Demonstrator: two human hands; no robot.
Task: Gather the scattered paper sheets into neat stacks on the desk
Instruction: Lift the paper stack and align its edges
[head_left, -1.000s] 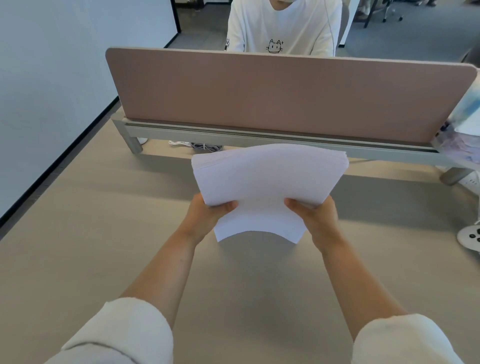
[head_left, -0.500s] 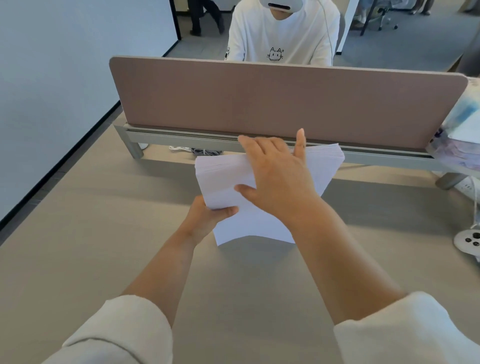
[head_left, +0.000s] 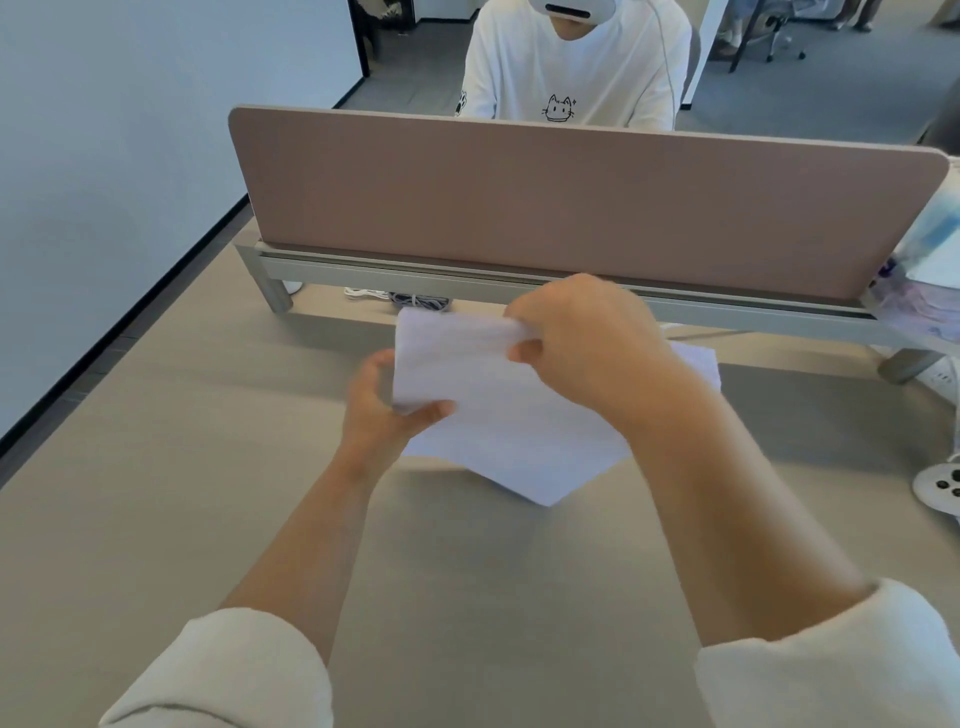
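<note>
1. Gripping the paper stack (head_left: 498, 415) at its left edge, the left hand (head_left: 382, 415) lays its thumb on top.
2. The right hand (head_left: 582, 348) pinches the far edge.
3. The stack is over the desk (head_left: 156, 519), near the divider (head_left: 571, 208).

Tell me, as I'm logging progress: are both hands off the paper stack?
No, the left hand grips the left edge of the paper stack and the right hand pinches its far edge.
</note>
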